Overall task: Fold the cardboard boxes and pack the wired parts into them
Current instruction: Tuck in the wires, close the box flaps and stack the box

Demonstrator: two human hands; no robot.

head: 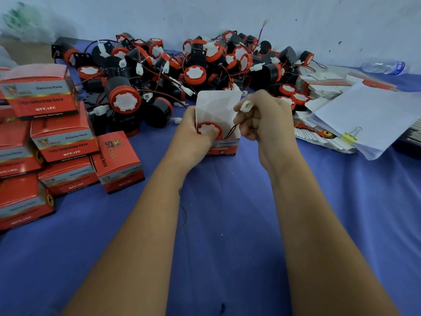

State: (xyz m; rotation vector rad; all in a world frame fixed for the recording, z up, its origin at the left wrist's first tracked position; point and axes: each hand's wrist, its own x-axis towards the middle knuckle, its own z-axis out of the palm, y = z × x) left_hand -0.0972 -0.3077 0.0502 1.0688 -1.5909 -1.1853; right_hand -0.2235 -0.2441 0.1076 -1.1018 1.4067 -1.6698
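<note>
at mid-surface, on the blue cloth: open box (224, 142) standing upright, lid flap raised at the back, red-capped wired part (209, 130) already seated inside against the left wall. left hand (193, 135) curled round the box's left side, thumb pressing on the part's cap. right hand (262, 119) just above the right edge, fingers curled, pinching the white connector (246, 106) with the wire (230, 131) trailing down into the box.

best to coil the wire loosely and tuck the connector beside the part, below the rim, so the flap closes flat; keep the left grip firm so the box does not tip.

both forearms reaching forward, wrists nearly level, right wrist bent slightly inward.

behind: heap of loose parts (182, 65). left: stacked packed boxes (61, 142). right: flat box blanks (330, 87).
</note>
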